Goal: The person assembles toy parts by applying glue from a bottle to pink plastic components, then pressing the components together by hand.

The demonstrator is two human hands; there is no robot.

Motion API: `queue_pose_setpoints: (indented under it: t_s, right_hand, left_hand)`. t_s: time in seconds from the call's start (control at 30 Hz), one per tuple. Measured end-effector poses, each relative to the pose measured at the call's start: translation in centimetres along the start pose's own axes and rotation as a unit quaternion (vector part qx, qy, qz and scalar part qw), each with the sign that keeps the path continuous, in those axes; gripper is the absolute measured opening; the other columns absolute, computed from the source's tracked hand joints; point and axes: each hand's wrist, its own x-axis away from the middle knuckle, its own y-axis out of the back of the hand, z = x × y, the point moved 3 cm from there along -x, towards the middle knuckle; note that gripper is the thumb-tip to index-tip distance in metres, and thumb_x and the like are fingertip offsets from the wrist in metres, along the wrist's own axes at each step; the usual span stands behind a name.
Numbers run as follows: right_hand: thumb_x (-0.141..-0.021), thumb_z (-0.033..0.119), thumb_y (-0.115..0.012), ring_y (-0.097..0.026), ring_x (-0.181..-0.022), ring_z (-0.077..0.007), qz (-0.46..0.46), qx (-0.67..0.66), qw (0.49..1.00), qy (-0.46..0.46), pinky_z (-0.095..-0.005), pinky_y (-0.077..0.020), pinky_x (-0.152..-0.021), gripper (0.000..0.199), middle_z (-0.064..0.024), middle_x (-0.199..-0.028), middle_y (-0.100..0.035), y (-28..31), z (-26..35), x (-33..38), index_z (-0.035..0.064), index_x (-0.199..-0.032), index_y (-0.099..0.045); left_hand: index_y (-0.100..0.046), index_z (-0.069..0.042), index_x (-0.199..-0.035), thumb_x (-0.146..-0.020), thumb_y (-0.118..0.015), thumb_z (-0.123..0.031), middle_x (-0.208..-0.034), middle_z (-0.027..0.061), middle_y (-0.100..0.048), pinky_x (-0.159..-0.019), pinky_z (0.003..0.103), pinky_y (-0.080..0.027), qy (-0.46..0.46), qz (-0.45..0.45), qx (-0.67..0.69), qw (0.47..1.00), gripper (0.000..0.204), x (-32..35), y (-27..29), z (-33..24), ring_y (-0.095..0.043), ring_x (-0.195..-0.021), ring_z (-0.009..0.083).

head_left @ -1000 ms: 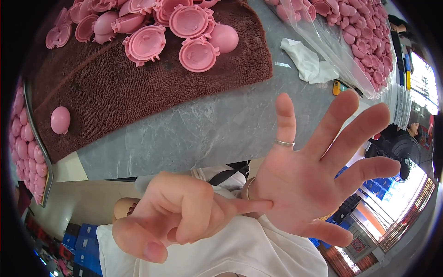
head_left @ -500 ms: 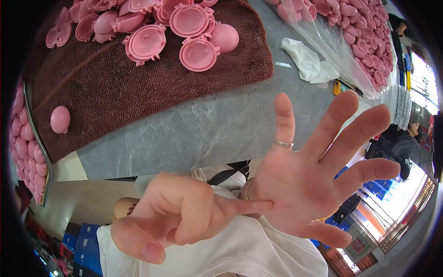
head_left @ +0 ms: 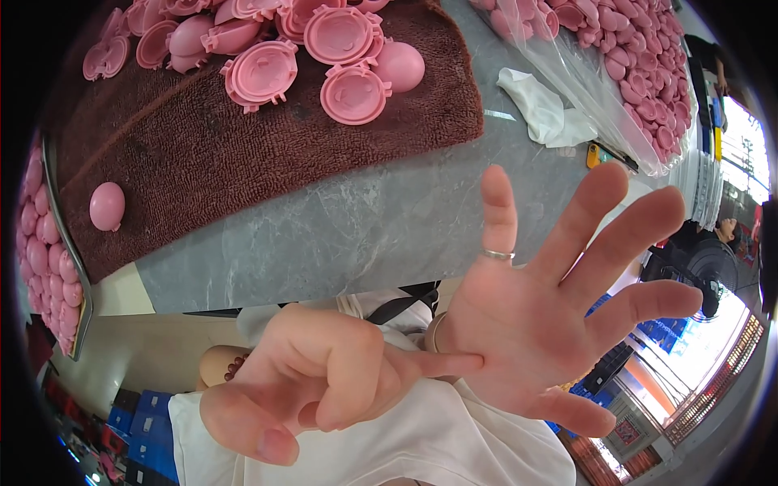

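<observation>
My left hand [head_left: 304,377] is mostly curled, with nothing visible in its grasp. One of its fingers reaches out and its tip touches the palm of my right hand [head_left: 543,332] near the heel. That right palm faces up with its fingers spread, holds nothing and wears a ring on the little finger. Both hands are in front of the table's near edge. Beyond them, a brown towel [head_left: 284,162] bears a heap of pink plastic shell pieces, including an open round half [head_left: 355,94]. One closed pink egg-shaped shell [head_left: 107,206] lies apart on the towel's left part.
A tray [head_left: 57,219] of pink shells stands at the left edge. At the far right, a clear plastic bag [head_left: 600,105] holds many pink pieces, beside a white cloth [head_left: 539,109] on the grey table [head_left: 324,243]. A black fan [head_left: 705,267] and a person are in the background.
My left hand has shifted slightly right, its fingertip still on the right palm. The right hand is almost unmoved. Things on the table appear slightly shifted in the picture.
</observation>
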Motion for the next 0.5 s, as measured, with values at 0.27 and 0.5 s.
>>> queue_pose_setpoints:
  t_s: [0.27,0.5]
  right_hand:
    - [-0.080,0.053,-0.046,0.022,-0.128,-0.0355,0.001,0.032,0.999,0.001,-0.0732,-0.0043,-0.086,0.077,-0.0140,-0.140,0.021,0.30,0.30,0.00,0.0226,-0.138,-0.007]
    - [-0.080,0.055,-0.044,0.020,-0.128,-0.0360,0.008,0.000,1.000,-0.011,-0.0734,-0.0075,-0.085,0.077,-0.0136,-0.140,0.021,-0.22,-0.49,0.60,0.0242,-0.138,-0.005]
  left_hand:
    - [-0.041,-0.008,-0.060,-0.064,-0.058,-0.024,-0.043,-0.0043,-0.033,-0.095,0.069,-0.009,0.010,0.009,-0.005,1.000,0.023,0.08,-0.09,-0.13,-0.035,-0.043,0.0118]
    - [-0.040,-0.008,-0.059,-0.063,-0.058,-0.024,-0.043,-0.0039,-0.033,-0.094,0.069,-0.008,-0.001,-0.018,0.019,1.000,0.024,0.32,-0.07,-0.24,-0.035,-0.042,0.0121]
